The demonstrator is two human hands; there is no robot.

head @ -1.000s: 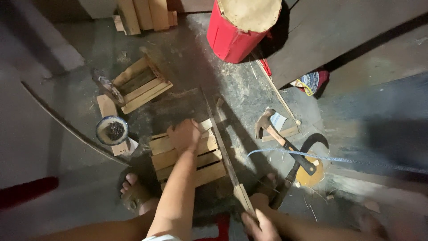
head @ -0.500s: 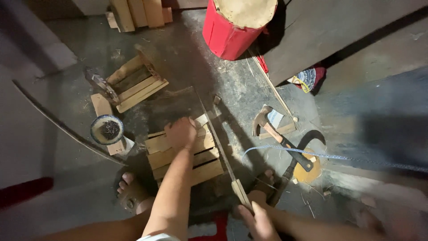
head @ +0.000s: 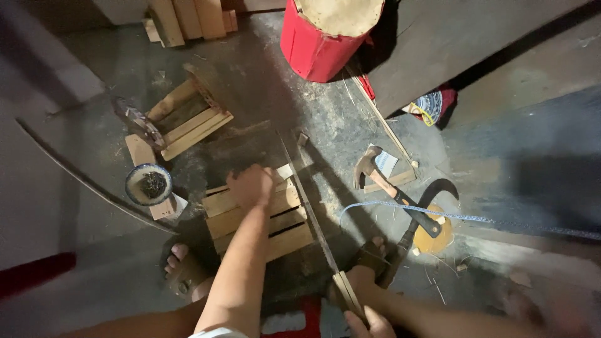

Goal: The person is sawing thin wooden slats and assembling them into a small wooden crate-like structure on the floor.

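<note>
A small slatted wooden crate [head: 275,235] lies on the concrete floor between my feet. My left hand [head: 251,186] presses down on its top, fingers curled over the far edge. My right hand [head: 369,324] grips the wooden handle of a hand saw [head: 310,216], whose long thin blade runs up along the crate's right side. My bare left foot [head: 181,272] and sandalled right foot [head: 369,260] flank the crate.
A claw hammer [head: 388,188] and a curved sickle [head: 432,194] lie right of the saw, with a blue cord [head: 501,220]. A second wooden frame [head: 184,119], a bowl [head: 149,183], a red drum [head: 325,37] and stacked planks [head: 188,17] lie farther off.
The view has shifted slightly. My left hand stays on the crate. The saw has slid a little along the crate's right edge.
</note>
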